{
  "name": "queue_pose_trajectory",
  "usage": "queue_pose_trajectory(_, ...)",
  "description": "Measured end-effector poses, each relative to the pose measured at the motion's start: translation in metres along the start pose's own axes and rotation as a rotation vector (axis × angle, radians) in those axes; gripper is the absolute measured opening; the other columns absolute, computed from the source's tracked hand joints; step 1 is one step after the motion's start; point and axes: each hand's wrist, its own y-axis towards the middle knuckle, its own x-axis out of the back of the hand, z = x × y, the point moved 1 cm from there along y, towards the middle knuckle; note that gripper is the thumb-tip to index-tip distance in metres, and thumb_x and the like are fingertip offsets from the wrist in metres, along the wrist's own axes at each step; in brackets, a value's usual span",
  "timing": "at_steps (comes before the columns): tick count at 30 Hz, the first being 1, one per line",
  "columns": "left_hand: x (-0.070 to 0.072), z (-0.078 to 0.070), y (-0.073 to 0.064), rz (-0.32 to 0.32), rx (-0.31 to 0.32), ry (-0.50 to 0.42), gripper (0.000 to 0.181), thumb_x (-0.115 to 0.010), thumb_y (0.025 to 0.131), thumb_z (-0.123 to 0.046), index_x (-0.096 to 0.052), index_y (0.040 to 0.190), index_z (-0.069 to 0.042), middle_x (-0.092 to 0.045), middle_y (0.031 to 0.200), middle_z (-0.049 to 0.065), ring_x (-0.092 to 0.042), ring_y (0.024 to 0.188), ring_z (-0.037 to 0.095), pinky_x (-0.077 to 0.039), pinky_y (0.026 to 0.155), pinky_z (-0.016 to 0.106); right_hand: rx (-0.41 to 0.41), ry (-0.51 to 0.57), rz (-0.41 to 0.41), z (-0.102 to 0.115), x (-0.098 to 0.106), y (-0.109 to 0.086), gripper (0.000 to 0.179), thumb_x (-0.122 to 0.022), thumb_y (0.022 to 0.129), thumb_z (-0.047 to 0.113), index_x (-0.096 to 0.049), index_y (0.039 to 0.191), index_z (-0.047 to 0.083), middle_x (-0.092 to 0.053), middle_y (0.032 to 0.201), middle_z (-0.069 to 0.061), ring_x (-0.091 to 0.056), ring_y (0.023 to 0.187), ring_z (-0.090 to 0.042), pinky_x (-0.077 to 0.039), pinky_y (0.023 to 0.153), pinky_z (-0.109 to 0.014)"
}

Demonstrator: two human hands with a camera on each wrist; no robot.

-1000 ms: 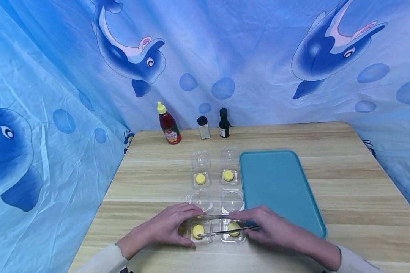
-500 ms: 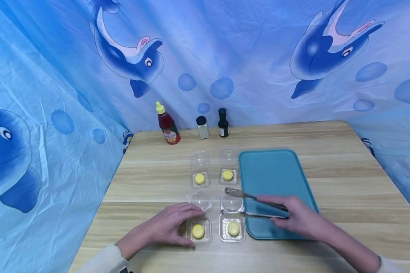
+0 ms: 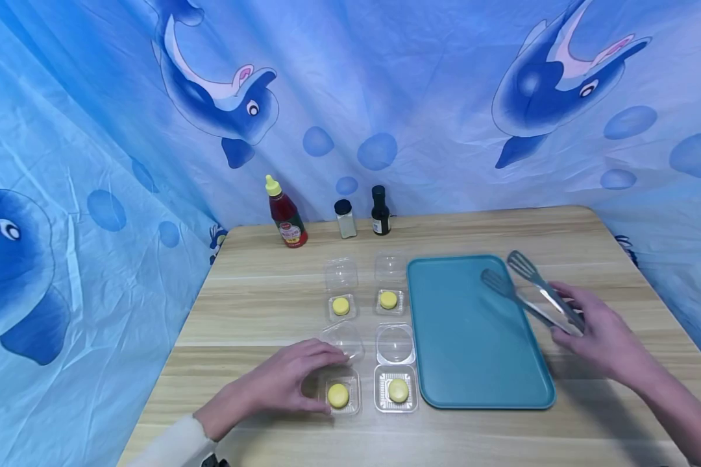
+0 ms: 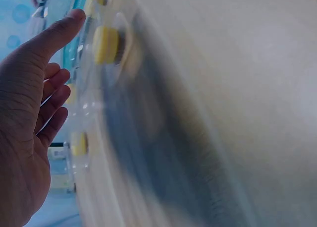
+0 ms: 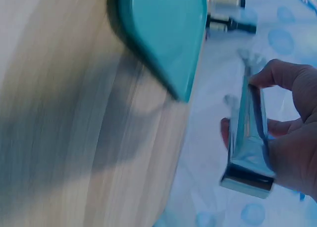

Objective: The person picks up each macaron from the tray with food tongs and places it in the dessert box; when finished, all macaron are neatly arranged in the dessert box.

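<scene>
My right hand (image 3: 607, 337) grips metal tongs (image 3: 540, 292), held above the teal tray's right edge with their slotted ends spread apart and nothing between them. In the right wrist view, thumb and fingers lie on either side of the tongs (image 5: 250, 123). My left hand (image 3: 280, 386) is beside the front left clear plastic box (image 3: 353, 402), thumb and fingers apart; whether it touches the box I cannot tell. A round yellow macaron-like sweet (image 3: 338, 395) lies in that box. The front right box holds another yellow sweet (image 3: 398, 390). In the left wrist view the hand (image 4: 34, 98) holds nothing.
A teal tray (image 3: 473, 337) lies right of the boxes. Two more lidded boxes with yellow sweets (image 3: 341, 306) stand behind, lids raised. At the back are a red sauce bottle (image 3: 287, 220), a black-capped jar (image 3: 346, 220) and a dark bottle (image 3: 380, 211). A blue dolphin curtain (image 3: 432, 97) hangs behind.
My right hand has carried the tongs from over the front boxes to the right, past the tray's edge. The front right sweet now shows uncovered. My left hand has barely moved.
</scene>
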Motion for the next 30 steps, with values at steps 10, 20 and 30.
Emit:
queue_pose_trajectory(10, 0.034, 0.016, 0.009, -0.104, 0.043, 0.019, 0.083, -0.095, 0.078, -0.042, -0.060, 0.149, -0.013, -0.063, 0.146, 0.001, -0.059, 0.133, 0.020, -0.054, 0.109, 0.047, -0.222, -0.027, -0.023, -0.045, 0.011, -0.003, 0.074, -0.078, 0.090, 0.001, -0.039, 0.150, -0.018, -0.050, 0.133, -0.042, -0.055, 0.088, -0.034, -0.039, 0.058, -0.021)
queue_pose_trajectory(20, 0.058, 0.040, 0.022, -0.164, 0.142, 0.018, 0.076, -0.093, 0.083, -0.037, -0.062, 0.148, -0.015, -0.064, 0.146, 0.002, -0.060, 0.134, 0.024, -0.052, 0.110, 0.051, -0.316, -0.027, -0.066, -0.067, 0.003, -0.003, 0.079, -0.078, 0.089, 0.002, -0.033, 0.150, -0.022, -0.046, 0.133, -0.049, -0.053, 0.105, -0.057, -0.049, 0.080, -0.053)
queue_pose_trajectory(30, 0.059, 0.065, 0.040, -0.190, 0.180, 0.022, 0.070, -0.092, 0.085, -0.027, -0.062, 0.146, -0.010, -0.064, 0.145, 0.006, -0.060, 0.133, 0.026, -0.052, 0.111, 0.052, -0.393, -0.017, -0.063, -0.073, -0.006, -0.003, 0.088, -0.078, 0.088, 0.004, -0.025, 0.152, -0.023, -0.044, 0.127, -0.053, -0.051, 0.105, -0.063, -0.048, 0.082, -0.074)
